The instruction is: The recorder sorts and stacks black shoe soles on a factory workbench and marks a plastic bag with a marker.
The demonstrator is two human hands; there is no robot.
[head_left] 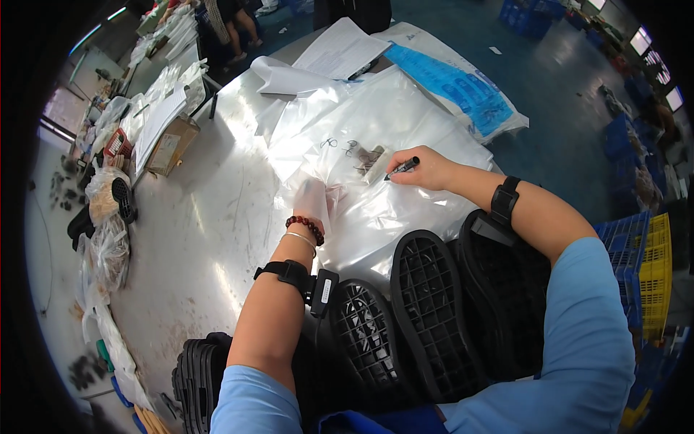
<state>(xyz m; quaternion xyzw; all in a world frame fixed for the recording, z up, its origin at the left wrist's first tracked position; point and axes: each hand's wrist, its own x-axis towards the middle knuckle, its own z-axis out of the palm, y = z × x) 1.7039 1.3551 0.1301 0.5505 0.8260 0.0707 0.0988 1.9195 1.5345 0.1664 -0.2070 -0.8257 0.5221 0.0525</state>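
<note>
A black marker pen (403,168) is gripped in my right hand (426,171), its tip close to the top of a stack of clear plastic bags (405,217). Dark handwritten marks show on the plastic just left of the pen. My left hand (312,199) is at the left side of the bags, with clear film lying over it, so its fingers are blurred and their grip is hard to make out. Nearer to me, several black shoe soles (430,304) with gridded insides lean along the front of the metal table (173,267).
Papers (340,50) and a blue and white printed sack (455,79) lie past the bags. On the left stand a small cardboard box (172,145), a red calculator (118,145) and wrapped soles (108,231). Blue and yellow crates (654,275) are at right; another person's legs (235,32) show far off.
</note>
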